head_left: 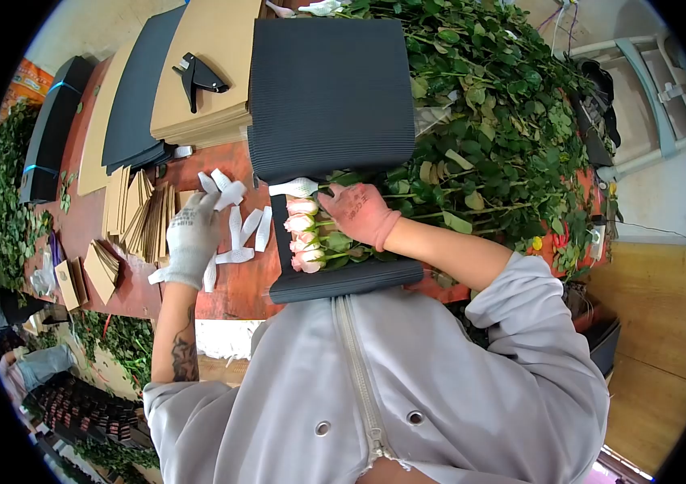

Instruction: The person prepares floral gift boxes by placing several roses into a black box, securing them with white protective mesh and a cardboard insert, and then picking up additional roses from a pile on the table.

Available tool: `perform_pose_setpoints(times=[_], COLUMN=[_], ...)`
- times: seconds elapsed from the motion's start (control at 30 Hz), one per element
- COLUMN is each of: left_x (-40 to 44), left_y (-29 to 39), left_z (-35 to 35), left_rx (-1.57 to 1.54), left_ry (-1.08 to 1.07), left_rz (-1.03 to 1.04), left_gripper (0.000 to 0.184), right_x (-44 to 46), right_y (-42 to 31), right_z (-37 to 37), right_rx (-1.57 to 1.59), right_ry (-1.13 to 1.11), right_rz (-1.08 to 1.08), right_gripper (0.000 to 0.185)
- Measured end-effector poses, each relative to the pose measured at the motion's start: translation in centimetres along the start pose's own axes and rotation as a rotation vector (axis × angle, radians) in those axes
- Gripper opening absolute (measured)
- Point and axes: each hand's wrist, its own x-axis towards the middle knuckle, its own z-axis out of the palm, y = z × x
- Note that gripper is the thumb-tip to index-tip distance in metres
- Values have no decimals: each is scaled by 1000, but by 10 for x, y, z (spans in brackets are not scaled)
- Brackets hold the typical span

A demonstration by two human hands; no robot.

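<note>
My left hand (193,235), in a white glove, is over the left part of the table with its fingertips closed on a white foam net sleeve (231,195). More loose sleeves (263,229) lie just beside it. My right hand (359,214), in a pink glove, has its fingers curled at the stem just below a rose head in a white net sleeve (294,188); the grip is partly hidden. Below that head, several pale pink roses (305,242) lie in a column on dark corrugated cardboard (347,281), their stems pointing right.
A black corrugated sheet (331,97) lies above the roses. Brown cardboard stacks (198,121) stand at upper left, with a black hand tool (199,79) on top. Leafy stems (488,121) cover the table's right side. Small folded card pieces (137,214) sit left of my left hand.
</note>
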Motion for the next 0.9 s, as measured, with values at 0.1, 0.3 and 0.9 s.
perform_pose_setpoints(times=[0.1, 0.3, 0.9], left_x=[-16, -22, -19], left_y=[24, 60, 72], left_z=[0, 28, 28], left_rx=[-231, -253, 10], left_ry=[75, -364, -406], left_rz=[332, 347, 365], left_gripper=[20, 41, 46], right_x=[4, 0, -3], right_y=[-3, -1, -13], right_z=[-2, -4, -74], right_rx=[-33, -36, -68], right_ry=[-60, -54, 59], right_rz=[-2, 0, -110], right_gripper=[26, 38, 23])
